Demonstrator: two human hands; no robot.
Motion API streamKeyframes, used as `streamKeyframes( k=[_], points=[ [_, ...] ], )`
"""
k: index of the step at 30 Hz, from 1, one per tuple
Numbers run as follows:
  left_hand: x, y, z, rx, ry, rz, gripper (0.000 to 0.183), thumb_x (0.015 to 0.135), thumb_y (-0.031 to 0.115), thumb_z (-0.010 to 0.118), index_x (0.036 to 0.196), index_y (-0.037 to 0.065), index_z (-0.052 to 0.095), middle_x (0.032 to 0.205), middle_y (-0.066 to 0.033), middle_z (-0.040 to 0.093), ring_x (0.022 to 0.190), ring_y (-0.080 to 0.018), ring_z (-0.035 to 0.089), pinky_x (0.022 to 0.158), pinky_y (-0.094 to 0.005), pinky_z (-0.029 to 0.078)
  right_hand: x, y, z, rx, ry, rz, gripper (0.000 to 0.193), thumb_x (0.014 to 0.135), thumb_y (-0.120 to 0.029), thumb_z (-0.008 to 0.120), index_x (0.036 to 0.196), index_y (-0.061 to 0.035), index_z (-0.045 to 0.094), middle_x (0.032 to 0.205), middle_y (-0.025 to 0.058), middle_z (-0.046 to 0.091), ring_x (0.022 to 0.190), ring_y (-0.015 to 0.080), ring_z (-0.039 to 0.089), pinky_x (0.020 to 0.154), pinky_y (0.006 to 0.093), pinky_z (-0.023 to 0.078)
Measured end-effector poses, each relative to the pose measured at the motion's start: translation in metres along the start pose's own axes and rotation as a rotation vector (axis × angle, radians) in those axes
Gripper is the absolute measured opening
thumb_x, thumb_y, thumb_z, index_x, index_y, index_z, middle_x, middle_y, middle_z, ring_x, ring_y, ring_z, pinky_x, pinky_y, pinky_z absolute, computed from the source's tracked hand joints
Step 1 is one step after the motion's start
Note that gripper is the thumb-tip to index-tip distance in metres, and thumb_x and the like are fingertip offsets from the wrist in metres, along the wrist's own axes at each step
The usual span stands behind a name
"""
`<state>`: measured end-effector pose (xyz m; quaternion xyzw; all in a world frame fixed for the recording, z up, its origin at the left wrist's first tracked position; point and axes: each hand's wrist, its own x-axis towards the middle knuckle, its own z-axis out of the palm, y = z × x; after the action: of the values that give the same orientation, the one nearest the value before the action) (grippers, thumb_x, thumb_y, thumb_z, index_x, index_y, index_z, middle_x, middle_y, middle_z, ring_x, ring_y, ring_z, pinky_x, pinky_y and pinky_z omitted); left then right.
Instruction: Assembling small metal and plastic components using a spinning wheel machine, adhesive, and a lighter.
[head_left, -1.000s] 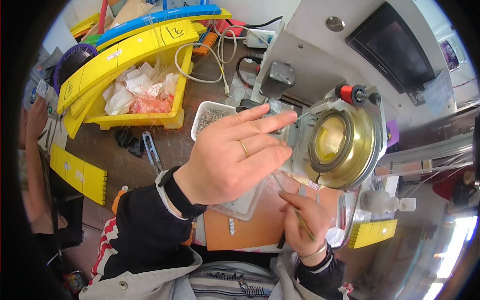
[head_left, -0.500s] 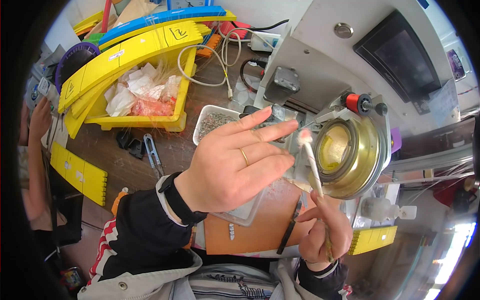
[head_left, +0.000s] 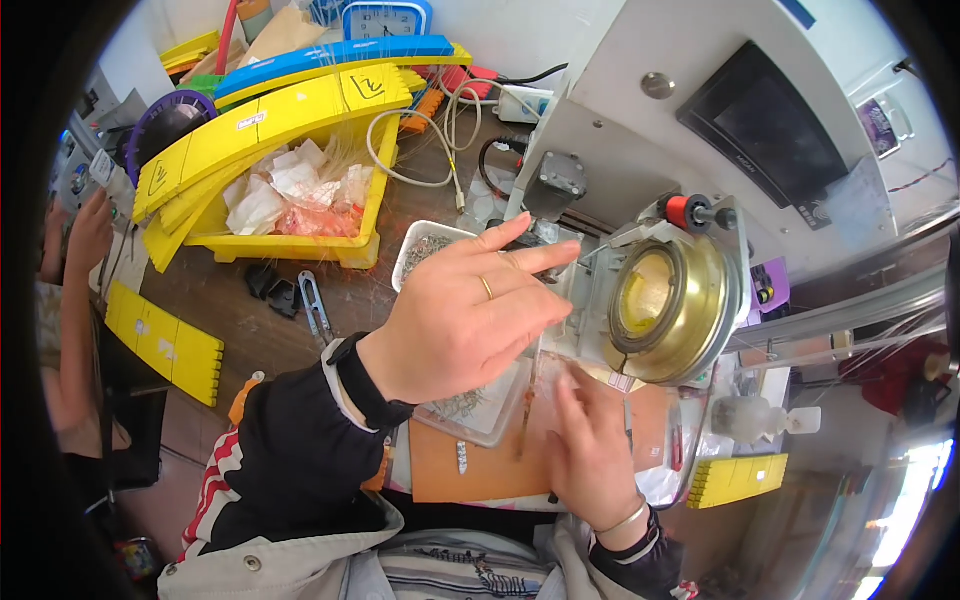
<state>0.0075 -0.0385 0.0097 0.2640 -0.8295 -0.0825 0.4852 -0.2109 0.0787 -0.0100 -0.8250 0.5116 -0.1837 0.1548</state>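
My left hand (head_left: 465, 315) hovers in front of the machine with its first two fingers stretched out. The thumb is hidden, and I see nothing held. Below the brass-coloured ring (head_left: 650, 300), my right hand (head_left: 598, 455) is over an orange-brown board (head_left: 455, 485). Its fingers are slightly blurred but look extended and apart. Left of them a thin brownish stick (head_left: 525, 425) shows as a smeared streak by a clear tray (head_left: 490, 430). Past my left hand stands a white tray (head_left: 410, 243) of small metal pieces.
A yellow bin (head_left: 375, 210) of crumpled paper stands far left, under curved yellow strips (head_left: 270, 125). Blue-handled snips (head_left: 315, 305) lie on the table. A red thread spool (head_left: 688, 212) and a dark screen (head_left: 765, 140) are on the machine. Another person's hand (head_left: 92, 232) is far left.
My right hand has moved left and up over the board, and the white stick with the fluffy pinkish tip no longer shows in it. My left hand's lower fingers are more bent.
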Motion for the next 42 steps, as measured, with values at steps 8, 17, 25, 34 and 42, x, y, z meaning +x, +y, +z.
streamKeyframes(
  k=[8, 17, 25, 34, 42],
  points=[
    [0.001, 0.003, 0.004, 0.026, 0.074, -0.025, 0.017, 0.076, -0.002, 0.074, 0.088, 0.01, 0.071, 0.089, -0.0049, 0.073, 0.11, -0.027, 0.07, 0.107, -0.0497, 0.047, -0.094, 0.048, 0.01, -0.077, 0.205, 0.221, 0.089, 0.08, -0.039, 0.074, 0.153, -0.0038, 0.035, 0.161, 0.032, 0.018, 0.149, 0.0521, 0.013, 0.118, 0.0612, 0.016],
    [0.004, 0.007, -0.004, -0.01, -0.002, -0.036, 0.015, 0.077, -0.001, 0.074, 0.087, 0.009, 0.07, 0.084, -0.0044, 0.072, 0.109, -0.0266, 0.071, 0.107, -0.0497, 0.046, -0.085, 0.038, 0.007, -0.217, 0.047, 0.329, 0.093, 0.077, -0.053, 0.073, 0.149, -0.0037, 0.041, 0.159, 0.0299, 0.025, 0.149, 0.0493, 0.018, 0.119, 0.0606, 0.014],
    [0.004, 0.005, -0.003, -0.007, -0.011, -0.042, 0.017, 0.077, -0.004, 0.071, 0.088, 0.01, 0.069, 0.086, -0.0034, 0.073, 0.112, -0.0269, 0.07, 0.111, -0.0492, 0.043, -0.088, 0.042, 0.013, -0.155, 0.205, 0.312, 0.085, 0.075, -0.05, 0.076, 0.141, -0.0023, 0.051, 0.153, 0.0271, 0.038, 0.146, 0.0487, 0.027, 0.117, 0.0601, 0.022],
    [0.0, 0.0, -0.001, 0.034, -0.031, -0.026, 0.019, 0.077, -0.002, 0.073, 0.092, 0.01, 0.07, 0.085, -0.003, 0.072, 0.113, -0.0266, 0.07, 0.112, -0.0489, 0.042, -0.091, 0.043, 0.019, -0.155, 0.256, 0.285, 0.074, 0.074, -0.043, 0.077, 0.133, -0.0028, 0.057, 0.143, 0.0242, 0.049, 0.136, 0.0474, 0.041, 0.113, 0.0595, 0.03],
    [-0.001, -0.001, -0.002, 0.038, -0.074, -0.026, 0.018, 0.079, -0.001, 0.073, 0.093, 0.008, 0.071, 0.09, -0.0021, 0.073, 0.114, -0.0269, 0.069, 0.112, -0.0503, 0.041, -0.09, 0.042, 0.017, -0.179, 0.216, 0.274, 0.067, 0.078, -0.039, 0.07, 0.132, -0.001, 0.057, 0.141, 0.0263, 0.051, 0.131, 0.0488, 0.046, 0.11, 0.0563, 0.034]
  ],
)
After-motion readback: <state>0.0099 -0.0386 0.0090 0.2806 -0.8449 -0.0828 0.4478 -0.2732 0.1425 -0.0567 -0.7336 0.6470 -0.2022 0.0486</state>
